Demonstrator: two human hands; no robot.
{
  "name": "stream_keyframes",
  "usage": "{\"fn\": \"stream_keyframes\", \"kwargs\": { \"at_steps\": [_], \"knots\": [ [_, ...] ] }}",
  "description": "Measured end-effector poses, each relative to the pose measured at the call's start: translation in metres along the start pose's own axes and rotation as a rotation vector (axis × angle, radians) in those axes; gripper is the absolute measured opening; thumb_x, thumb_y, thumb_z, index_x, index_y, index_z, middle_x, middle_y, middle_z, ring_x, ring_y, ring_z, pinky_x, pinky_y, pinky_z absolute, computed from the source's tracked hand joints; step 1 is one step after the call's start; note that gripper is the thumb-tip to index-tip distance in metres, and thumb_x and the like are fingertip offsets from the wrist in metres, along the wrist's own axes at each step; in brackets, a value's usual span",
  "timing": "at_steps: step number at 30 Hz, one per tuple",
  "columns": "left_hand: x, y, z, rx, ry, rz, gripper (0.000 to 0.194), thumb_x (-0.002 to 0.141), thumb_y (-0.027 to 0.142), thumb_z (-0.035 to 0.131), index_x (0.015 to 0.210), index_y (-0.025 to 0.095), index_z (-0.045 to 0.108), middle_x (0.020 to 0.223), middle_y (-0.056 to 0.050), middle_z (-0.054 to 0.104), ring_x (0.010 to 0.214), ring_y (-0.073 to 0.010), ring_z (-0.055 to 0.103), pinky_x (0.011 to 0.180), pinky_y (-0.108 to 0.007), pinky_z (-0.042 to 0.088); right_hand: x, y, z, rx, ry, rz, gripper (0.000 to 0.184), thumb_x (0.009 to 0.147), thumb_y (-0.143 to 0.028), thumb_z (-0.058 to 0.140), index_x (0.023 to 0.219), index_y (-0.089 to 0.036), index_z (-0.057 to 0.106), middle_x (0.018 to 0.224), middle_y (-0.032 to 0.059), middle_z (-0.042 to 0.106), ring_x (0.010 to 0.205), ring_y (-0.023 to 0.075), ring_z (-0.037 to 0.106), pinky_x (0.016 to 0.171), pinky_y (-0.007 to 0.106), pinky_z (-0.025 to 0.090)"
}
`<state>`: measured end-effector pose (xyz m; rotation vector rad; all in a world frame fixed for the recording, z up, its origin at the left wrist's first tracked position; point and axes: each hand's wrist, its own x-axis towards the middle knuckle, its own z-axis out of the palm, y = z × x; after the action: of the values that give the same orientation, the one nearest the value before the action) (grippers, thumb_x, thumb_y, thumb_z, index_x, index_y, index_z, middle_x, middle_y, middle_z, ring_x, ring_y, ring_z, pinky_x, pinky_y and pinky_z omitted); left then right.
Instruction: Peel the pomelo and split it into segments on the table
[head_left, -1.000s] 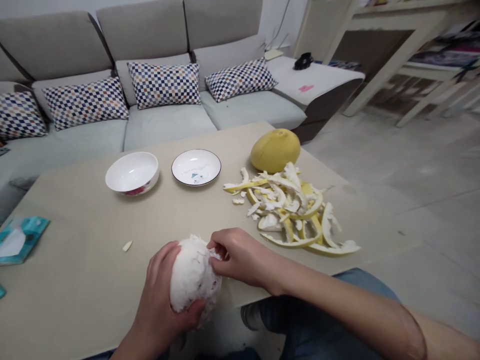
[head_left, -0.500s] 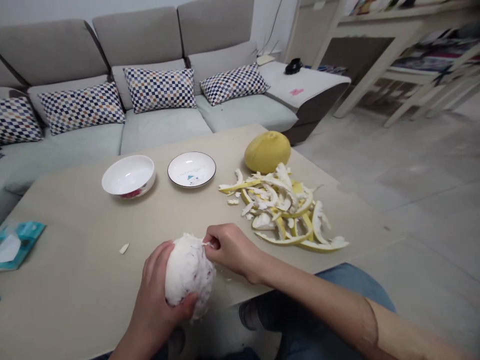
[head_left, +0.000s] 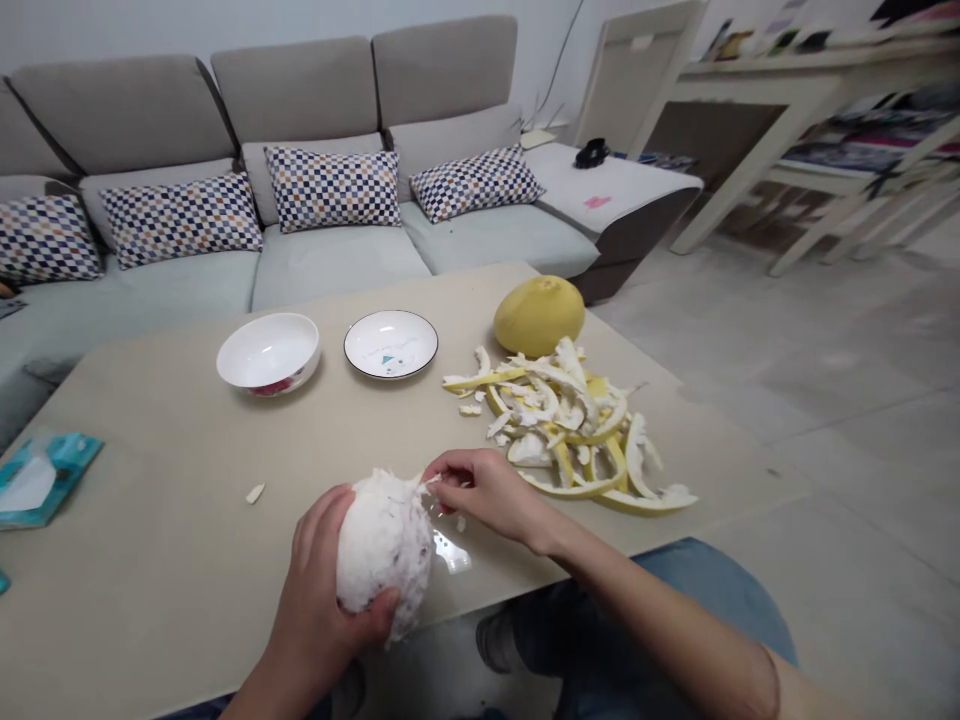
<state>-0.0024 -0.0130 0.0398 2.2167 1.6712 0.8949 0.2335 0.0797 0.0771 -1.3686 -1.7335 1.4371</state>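
Left hand (head_left: 319, 590), spread wide, holds the fruit (head_left: 386, 545) between thumb and fingers; right hand (head_left: 484, 495), nearly closed, pinches pith (head_left: 429, 482) (peel (head_left: 574, 410) beyond those fingers). Seemingly stripping; next tug needs steady holding.

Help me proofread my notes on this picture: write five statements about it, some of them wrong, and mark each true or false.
1. The left hand holds the peeled fruit. True.
2. The bowl stands left of the plate in the picture. True.
3. The right hand is inside the bowl. False: the right hand is beside the peeled fruit, pinching a pale shred.
4. The peel strips lie on the plate. False: the peel strips lie on the table.
5. The unpeeled fruit is yellow. True.
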Motion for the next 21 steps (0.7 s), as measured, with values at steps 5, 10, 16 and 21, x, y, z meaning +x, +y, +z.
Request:
{"fn": "stream_keyframes", "kwargs": {
  "at_steps": [5,10,16,21],
  "knots": [
    [0.001,-0.003,-0.001,-0.008,-0.012,0.018,0.084,0.079,0.057,0.065,0.146,0.021,0.030,0.144,-0.018,0.043,0.132,-0.0370,0.045,0.107,-0.058,0.043,-0.009,-0.008,-0.013,0.049,0.011,0.023,0.013,0.083,-0.024,0.062,0.088,-0.018,0.072,0.067,0.0001,0.069,0.064,0.0154,0.068,0.063,0.024,0.050],
    [0.004,-0.004,-0.001,-0.014,-0.012,0.019,0.083,0.078,0.058,0.065,0.145,0.021,0.032,0.143,-0.018,0.043,0.131,-0.0374,0.045,0.106,-0.058,0.044,-0.012,-0.007,-0.009,-0.059,-0.021,-0.015,0.024,0.082,-0.030,0.068,0.103,-0.018,0.073,0.071,0.0003,0.070,0.065,0.0151,0.064,0.063,0.025,0.049],
    [0.005,-0.006,-0.002,-0.029,-0.027,0.013,0.083,0.078,0.059,0.064,0.145,0.021,0.032,0.143,-0.018,0.043,0.132,-0.0370,0.045,0.106,-0.058,0.044,-0.002,0.007,0.013,-0.244,0.123,-0.242,0.013,0.082,-0.014,0.067,0.088,-0.020,0.076,0.075,0.0006,0.073,0.065,0.0131,0.063,0.063,0.023,0.047],
    [0.007,-0.008,-0.003,-0.045,-0.023,0.006,0.081,0.079,0.059,0.064,0.144,0.022,0.033,0.143,-0.018,0.044,0.132,-0.0368,0.045,0.108,-0.058,0.043,0.002,0.028,0.008,-0.527,0.393,-0.568,0.022,0.089,-0.012,0.052,0.085,-0.017,0.073,0.079,0.0076,0.073,0.071,0.0185,0.068,0.066,0.028,0.051]
  ]
}}
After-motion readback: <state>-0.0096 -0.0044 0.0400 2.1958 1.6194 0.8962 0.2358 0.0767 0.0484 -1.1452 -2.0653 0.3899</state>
